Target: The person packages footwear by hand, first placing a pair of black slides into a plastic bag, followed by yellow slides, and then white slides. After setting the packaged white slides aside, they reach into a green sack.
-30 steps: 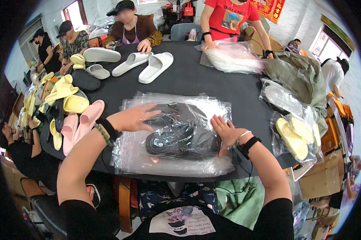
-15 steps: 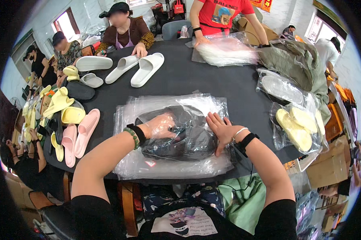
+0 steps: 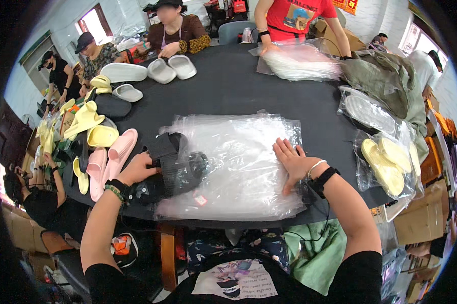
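In front of me lies a stack of clear plastic bags (image 3: pixel 238 152), with a small red-and-white label near its lower left. A pair of black slippers (image 3: pixel 174 169) is at the stack's left side, partly under clear film and partly out past its left edge. My left hand (image 3: pixel 136 171) is closed on their left end, its fingertips partly hidden against the dark material. On the stack's right edge, my right hand (image 3: pixel 295 163) lies flat with its fingers spread, holding nothing.
Pink slides (image 3: pixel 118 157), yellow slippers (image 3: pixel 84 120) and grey slides (image 3: pixel 174 69) line the table's left and far side. Bagged yellow slippers (image 3: pixel 385 157) lie at the right. Across the table, one co-worker touches grey slides; another leans over a pile of bags (image 3: pixel 302 61).
My left hand has moved left, drawing the black slippers partly out of the bag. My right hand stays on the stack's right edge. The far co-worker's pair of grey slides has turned round.
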`<control>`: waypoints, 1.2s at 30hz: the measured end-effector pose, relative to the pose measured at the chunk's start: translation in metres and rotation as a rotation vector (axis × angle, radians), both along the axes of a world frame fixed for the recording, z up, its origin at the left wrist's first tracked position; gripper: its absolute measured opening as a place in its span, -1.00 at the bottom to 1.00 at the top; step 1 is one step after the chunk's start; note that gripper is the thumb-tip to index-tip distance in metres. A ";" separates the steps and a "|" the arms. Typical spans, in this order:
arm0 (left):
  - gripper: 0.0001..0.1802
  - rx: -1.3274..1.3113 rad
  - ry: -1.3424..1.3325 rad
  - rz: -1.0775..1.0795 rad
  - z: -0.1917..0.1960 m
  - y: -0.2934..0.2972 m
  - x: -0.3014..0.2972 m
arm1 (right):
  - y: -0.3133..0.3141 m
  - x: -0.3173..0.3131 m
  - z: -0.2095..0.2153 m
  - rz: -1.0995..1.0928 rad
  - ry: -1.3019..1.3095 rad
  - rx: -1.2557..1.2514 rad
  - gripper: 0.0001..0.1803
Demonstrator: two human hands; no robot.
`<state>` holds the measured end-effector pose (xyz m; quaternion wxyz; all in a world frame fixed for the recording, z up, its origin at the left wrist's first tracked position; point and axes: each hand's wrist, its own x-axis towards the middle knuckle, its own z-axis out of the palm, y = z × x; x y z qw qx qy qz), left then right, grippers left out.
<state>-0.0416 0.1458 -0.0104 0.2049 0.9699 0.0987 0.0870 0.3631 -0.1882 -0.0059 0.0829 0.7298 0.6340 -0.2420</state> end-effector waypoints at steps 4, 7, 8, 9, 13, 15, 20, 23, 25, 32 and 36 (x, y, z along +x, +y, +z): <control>-0.69 -0.051 -0.021 0.254 -0.009 -0.006 -0.010 | -0.004 0.000 0.003 0.017 -0.004 0.020 0.74; -0.64 -0.042 -0.009 0.477 0.002 -0.024 0.015 | -0.008 -0.003 0.003 -0.009 -0.026 -0.001 0.72; -0.64 -0.038 -0.024 0.489 -0.008 -0.015 0.016 | -0.008 -0.003 0.004 0.003 -0.039 0.007 0.72; -0.65 0.043 -0.027 0.515 -0.024 0.000 0.010 | -0.004 -0.007 0.007 0.011 -0.017 0.017 0.72; -0.72 0.073 -0.134 0.484 -0.039 0.002 0.013 | -0.014 -0.019 0.021 0.023 -0.109 0.063 0.58; -0.76 0.002 -0.182 0.452 -0.036 -0.001 0.008 | -0.020 -0.037 0.040 0.056 -0.193 0.135 0.40; -0.78 0.215 -0.111 0.648 0.001 0.010 -0.028 | -0.051 -0.065 0.012 0.067 -0.004 0.292 0.22; -0.81 0.264 -0.256 0.807 0.046 0.010 -0.050 | -0.063 -0.085 -0.017 0.018 -0.022 0.186 0.01; -0.84 0.312 -0.387 0.743 0.099 -0.019 -0.034 | -0.072 -0.086 -0.027 -0.002 -0.065 0.237 0.02; -0.85 0.678 -0.582 0.412 0.129 -0.126 0.069 | -0.071 -0.097 -0.040 -0.029 -0.127 0.393 0.03; -0.88 0.413 -0.459 0.226 0.081 -0.193 0.150 | -0.067 -0.094 -0.054 -0.005 -0.162 0.311 -0.03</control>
